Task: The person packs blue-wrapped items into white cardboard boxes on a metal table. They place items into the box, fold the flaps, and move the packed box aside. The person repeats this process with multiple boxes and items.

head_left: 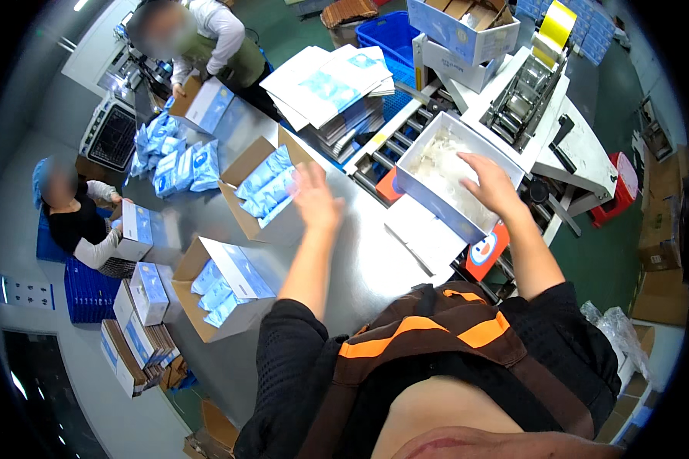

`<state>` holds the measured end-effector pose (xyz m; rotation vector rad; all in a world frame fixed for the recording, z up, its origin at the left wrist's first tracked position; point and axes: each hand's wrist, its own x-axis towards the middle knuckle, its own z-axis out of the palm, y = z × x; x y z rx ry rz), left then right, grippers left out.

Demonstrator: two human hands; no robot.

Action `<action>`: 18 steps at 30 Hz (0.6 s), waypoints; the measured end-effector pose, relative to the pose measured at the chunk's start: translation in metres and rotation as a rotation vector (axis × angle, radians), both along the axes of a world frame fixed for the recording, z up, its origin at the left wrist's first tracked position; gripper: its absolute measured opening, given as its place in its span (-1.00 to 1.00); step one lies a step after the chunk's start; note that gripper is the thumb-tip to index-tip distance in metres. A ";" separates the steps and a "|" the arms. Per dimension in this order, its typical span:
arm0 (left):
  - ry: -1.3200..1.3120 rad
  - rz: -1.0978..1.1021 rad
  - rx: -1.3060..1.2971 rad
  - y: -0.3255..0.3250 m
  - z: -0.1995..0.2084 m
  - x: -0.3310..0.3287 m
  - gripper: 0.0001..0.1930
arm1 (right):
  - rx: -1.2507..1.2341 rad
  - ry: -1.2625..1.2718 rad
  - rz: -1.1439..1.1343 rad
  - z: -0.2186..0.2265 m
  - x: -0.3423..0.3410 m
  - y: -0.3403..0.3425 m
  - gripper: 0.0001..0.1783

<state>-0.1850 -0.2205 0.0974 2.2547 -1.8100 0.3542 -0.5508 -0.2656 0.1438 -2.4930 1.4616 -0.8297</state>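
The right hand (488, 183) lies flat, fingers (471, 161) spread and pinching nothing, over the near rim of a rectangular white-and-blue cardboard box (436, 200) filled with a loose heap of white, crinkled pieces (442, 164). That open box sits on a roller conveyor (390, 141) at the far right edge of the grey metal surface (360, 260). The left hand (314, 197) hovers open just left of the box, above the surface, fingers loosely spread and slightly blurred, holding nothing; it is close beside a brown cardboard carton (245, 172) packed with light blue flat packets (268, 183).

Near the box's front corner, a flat white lid (421, 237) rests on the surface. Further left of the box, a second brown carton (207, 294) also holds blue packets, and a loose pile of blue packets (177, 157) lies beyond the first carton. Behind the box stands a stack of flattened white-and-blue cartons (333, 84). To the box's right is a white machine (540, 92) carrying a yellow tape roll (555, 27).

Two other people work at the far left side of the surface: one person's hands hold a small blue-and-white box (142, 229), another person's hand rests at a bigger open box (207, 103).
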 end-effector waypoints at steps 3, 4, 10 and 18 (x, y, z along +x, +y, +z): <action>0.340 0.204 0.408 -0.013 -0.003 0.064 -0.65 | 0.208 0.445 -0.065 -0.025 -0.006 -0.025 -0.53; 0.343 0.198 0.359 -0.007 -0.011 0.062 -0.75 | 0.289 0.461 -0.045 -0.028 -0.003 -0.030 -0.54; 0.275 -0.352 0.069 0.135 -0.028 0.051 -0.89 | 0.332 0.375 -0.050 -0.040 -0.012 -0.042 -0.71; 0.388 -0.462 0.691 0.249 0.039 0.028 -0.59 | 0.459 -0.386 0.149 0.010 -0.008 -0.035 -0.62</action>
